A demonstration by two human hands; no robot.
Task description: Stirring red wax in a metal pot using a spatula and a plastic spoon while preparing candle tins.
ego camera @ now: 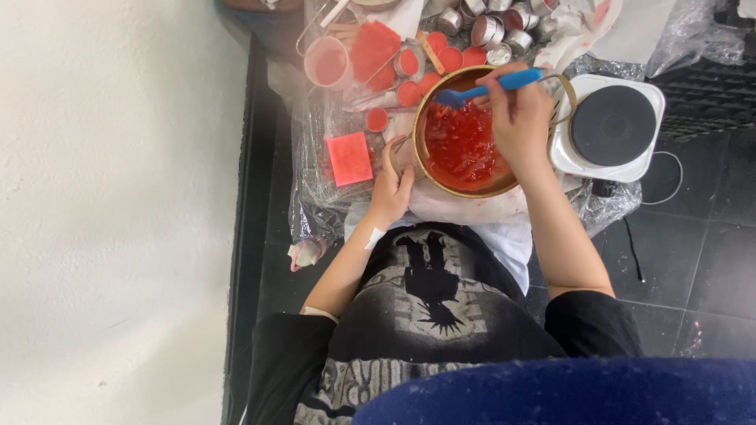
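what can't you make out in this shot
Head view, the only one:
- Right hand covers the blue spatula handle's middle and part of the pot rim.
- The spatula blade's lower edge sinks into the red mix; the pot bottom is hidden.
- Left hand hides the pot's near handle.
- Small tins are cut off by the top edge; their contents are too small to tell.

Brass pot (441,186) of red chunks, blue spatula (492,85) inside
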